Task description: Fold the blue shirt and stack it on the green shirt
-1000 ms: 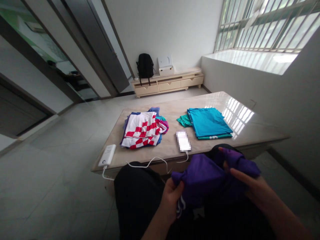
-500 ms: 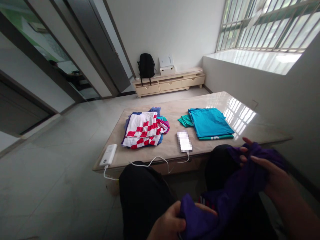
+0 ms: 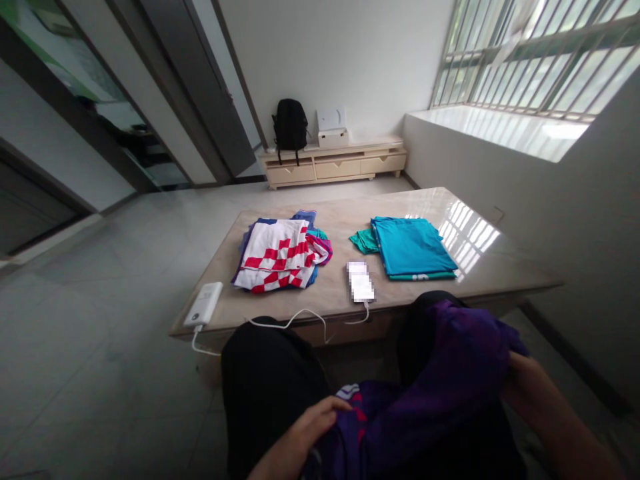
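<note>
Your left hand [image 3: 305, 433] and right hand [image 3: 520, 380] each clench the purple garment [image 3: 440, 393] draped across your lap, near the bench [image 3: 500, 267].

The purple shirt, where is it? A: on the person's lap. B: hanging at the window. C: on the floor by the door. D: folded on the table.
A: the purple shirt is spread over the person's knees, with the left hand and right hand gripping it.
</note>
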### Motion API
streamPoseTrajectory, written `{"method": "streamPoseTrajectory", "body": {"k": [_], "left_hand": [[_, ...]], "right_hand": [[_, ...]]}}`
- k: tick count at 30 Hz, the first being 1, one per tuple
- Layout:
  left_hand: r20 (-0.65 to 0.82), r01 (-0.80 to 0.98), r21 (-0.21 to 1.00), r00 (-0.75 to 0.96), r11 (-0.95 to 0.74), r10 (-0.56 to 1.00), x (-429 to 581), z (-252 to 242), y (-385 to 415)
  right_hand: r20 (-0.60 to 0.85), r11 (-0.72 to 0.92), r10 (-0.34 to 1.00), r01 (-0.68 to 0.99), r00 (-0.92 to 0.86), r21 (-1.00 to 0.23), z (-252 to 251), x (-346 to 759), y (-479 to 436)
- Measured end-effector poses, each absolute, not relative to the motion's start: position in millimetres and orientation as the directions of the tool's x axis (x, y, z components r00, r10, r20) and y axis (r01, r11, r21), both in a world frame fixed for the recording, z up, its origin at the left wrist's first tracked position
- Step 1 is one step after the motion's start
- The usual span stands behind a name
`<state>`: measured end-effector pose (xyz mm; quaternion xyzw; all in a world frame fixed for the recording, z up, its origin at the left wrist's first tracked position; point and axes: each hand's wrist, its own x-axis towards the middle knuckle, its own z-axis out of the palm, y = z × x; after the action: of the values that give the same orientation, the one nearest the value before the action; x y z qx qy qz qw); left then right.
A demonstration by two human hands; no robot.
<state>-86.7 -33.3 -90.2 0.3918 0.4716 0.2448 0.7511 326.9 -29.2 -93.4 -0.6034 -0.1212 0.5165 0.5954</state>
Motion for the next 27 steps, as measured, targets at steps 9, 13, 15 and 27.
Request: {"method": "streamPoseTrajectory", "body": {"k": [9,13,15,27], "left_hand": [[-0.228,-0.037,0.958,0.503,0.285,0.834,-5.8,-64.2,-28.0],[-0.416,-0.079,0.904,0.056,0.419,0.908,-5.7,-85.4,-34.7],[-0.411,-0.179,0.897,0.001,0.404,0.912,-11.9,-96.2,-33.7],[-0.302,-0.613,0.553,0.484,0.565,0.821,-25.8,-92.6,-31.0]], "right_hand": [[-0.241,-0.241,0.971,-0.033,-0.01,-0.97,-51.3,182.7,-44.6],[-0.227,-0.227,0.974,0.001,-0.007,-0.974,-42.8,205.7,-33.7],[-0.182,-0.182,0.983,0.039,0.005,-0.983,-45.8,232.1,-28.6],[-0.433,-0.329,0.896,-0.503,0.102,-0.799,-70.6,243.2,-39.7]]}}
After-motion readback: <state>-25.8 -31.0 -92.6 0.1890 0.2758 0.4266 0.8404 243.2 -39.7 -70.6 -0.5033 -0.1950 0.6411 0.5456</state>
